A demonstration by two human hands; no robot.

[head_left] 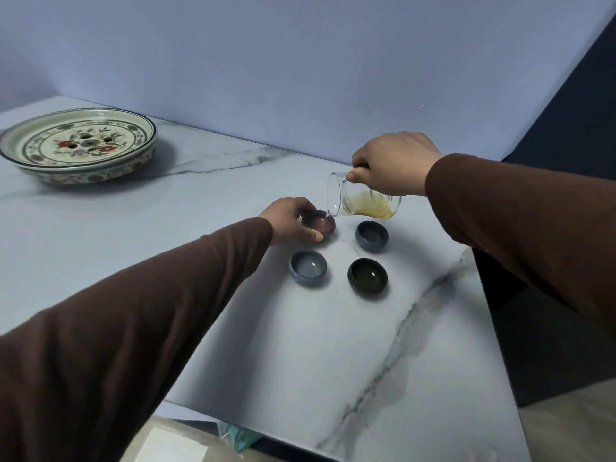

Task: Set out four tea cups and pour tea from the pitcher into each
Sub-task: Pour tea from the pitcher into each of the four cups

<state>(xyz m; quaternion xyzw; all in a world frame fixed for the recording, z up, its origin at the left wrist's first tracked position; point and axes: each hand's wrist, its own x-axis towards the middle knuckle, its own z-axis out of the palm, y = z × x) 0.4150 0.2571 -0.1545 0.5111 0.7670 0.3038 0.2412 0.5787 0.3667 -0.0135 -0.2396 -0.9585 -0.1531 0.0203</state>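
Several small tea cups stand in a square on the marble table (166, 248). My right hand (393, 163) grips a glass pitcher (363, 201) of yellow tea, tipped far over to the left, its spout right over the purple cup (319, 223). My left hand (288, 225) clasps that purple cup from the left, thumb and fingers around its rim. A dark blue cup (371, 235) sits below the pitcher. Nearer to me are a light blue cup (308, 268) and a dark green cup (367, 277), both with liquid inside.
A large floral ceramic dish (78, 145) rests at the far left of the table. A pale wall runs behind. The table's right edge drops off beside the dark green cup, and paper and packaging (180, 445) lie below the near edge.
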